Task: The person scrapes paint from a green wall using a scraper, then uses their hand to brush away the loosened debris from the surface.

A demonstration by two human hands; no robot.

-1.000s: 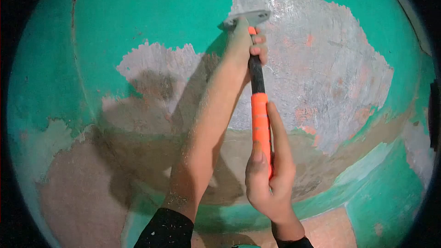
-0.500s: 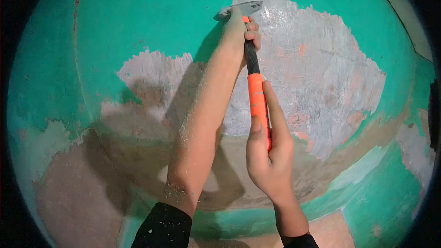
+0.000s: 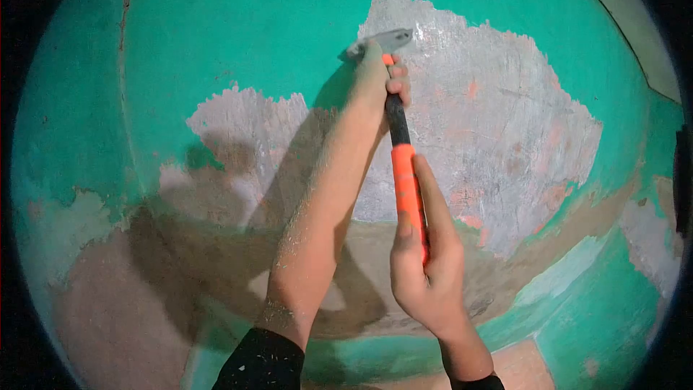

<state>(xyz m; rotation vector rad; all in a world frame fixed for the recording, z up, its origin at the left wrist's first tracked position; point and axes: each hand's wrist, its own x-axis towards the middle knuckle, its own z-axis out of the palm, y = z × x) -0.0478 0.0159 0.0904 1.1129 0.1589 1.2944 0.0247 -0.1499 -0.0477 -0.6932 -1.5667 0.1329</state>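
A long-handled scraper (image 3: 399, 123) with a grey metal blade head, black shaft and orange grip lies against the green-painted wall (image 3: 238, 22). My left hand (image 3: 379, 79) is wrapped around the shaft just below the head, thumb up against the blade. Lower down, my right hand (image 3: 431, 267) holds the orange grip, its forefinger stretched along the side. The blade is at the upper left border of a large bare grey patch (image 3: 498, 115), where green paint meets exposed plaster. Paint flecks cling to my left forearm and dark sleeve.
A smaller bare patch (image 3: 245, 126) lies left of my forearm, partly in shadow. Beneath both runs a brownish band (image 3: 238, 260), with a green ledge (image 3: 390, 347) below it. A vertical crack (image 3: 123, 50) marks the wall at left.
Both hands and the scraper have moved down the wall together, the blade passing from the patch's top left edge to slightly lower. The grip of each hand looks the same.
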